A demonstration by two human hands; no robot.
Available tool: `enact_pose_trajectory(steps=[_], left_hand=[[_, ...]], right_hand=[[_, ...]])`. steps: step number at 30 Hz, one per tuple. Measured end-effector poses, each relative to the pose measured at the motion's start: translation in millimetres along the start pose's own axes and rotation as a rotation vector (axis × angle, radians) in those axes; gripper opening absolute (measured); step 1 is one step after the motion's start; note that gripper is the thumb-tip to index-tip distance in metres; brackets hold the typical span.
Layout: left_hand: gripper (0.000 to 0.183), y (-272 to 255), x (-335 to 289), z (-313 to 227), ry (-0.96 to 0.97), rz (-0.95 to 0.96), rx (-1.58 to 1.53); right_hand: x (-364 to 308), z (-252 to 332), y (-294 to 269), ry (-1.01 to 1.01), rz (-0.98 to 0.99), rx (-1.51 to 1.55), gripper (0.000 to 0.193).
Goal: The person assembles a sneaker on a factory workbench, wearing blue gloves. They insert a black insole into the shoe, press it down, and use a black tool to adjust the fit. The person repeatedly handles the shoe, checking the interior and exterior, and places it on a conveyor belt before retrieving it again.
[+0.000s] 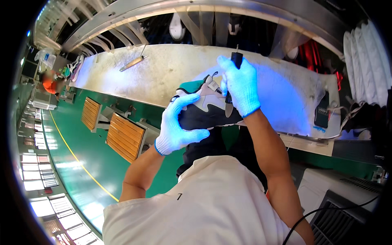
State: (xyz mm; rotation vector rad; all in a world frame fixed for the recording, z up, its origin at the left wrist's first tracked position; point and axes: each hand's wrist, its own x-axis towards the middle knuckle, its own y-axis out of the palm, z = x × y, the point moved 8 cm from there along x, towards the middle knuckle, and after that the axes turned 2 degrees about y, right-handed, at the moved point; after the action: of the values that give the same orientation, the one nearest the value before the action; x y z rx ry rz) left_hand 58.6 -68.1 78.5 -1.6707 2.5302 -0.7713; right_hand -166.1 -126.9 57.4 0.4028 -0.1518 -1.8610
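Note:
A sneaker (210,114) in black, grey, white and teal is held just over the near edge of the worktable. My left hand (173,128), in a white knitted glove, grips it from the left, thumb and fingers spread around its side. My right hand (241,83), gloved the same way, is closed around a black-handled tool (236,60). Its flat metal blade (228,109) points down against or just in front of the shoe's side; contact is hard to tell. A thin metal tip sticks out of the handle's upper end.
On the pale worktable (163,61), lit partly blue, lies a wooden-handled tool (132,63). A dark phone-like device (321,111) is at its right end. A conveyor with plastic strips and shoes (176,27) runs behind. Slatted seats (124,136) stand left; a person in orange (50,85) is farther off.

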Motion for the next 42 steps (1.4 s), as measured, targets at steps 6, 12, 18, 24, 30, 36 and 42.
enact_pose_trajectory(steps=[6,12,18,24,30,36,42], left_hand=[[0.096,-15.2,13.9,58.2,-0.136,0.079,-0.25],[0.1,-28.3,52.1,31.3,-0.162,0.4,0.526],[0.054,117.7,95.8,-8.2,-0.08,0.745,0.647],[0.074,38.5,111.1,-110.6,0.397,0.327,0.24],[0.064,56.1,68.9,-13.2,0.431,0.317,0.709],[0.074,75.3,71.9,19.7,0.341,0.34,0.666],[0.077,82.8,90.7,19.6,0.231,0.46,0.696]], right_hand=[[14.4,7.1,-80.2,-0.018,-0.145,0.213,0.032],[-35.3,-46.7,-195.8,-0.105,-0.234,0.113,0.021],[-25.3,-54.8,-167.0,0.025,-0.24,-0.061,0.016],[-11.2,-11.9,-150.7,0.196,0.154,-0.134,0.031],[-19.6,22.7,-144.6,-0.01,0.189,-0.519,0.036],[-133.7,113.6,-248.6,-0.519,-0.794,-0.546,0.038],[-173.3,183.0,-270.1,-0.447,-0.708,-0.974,0.028]])
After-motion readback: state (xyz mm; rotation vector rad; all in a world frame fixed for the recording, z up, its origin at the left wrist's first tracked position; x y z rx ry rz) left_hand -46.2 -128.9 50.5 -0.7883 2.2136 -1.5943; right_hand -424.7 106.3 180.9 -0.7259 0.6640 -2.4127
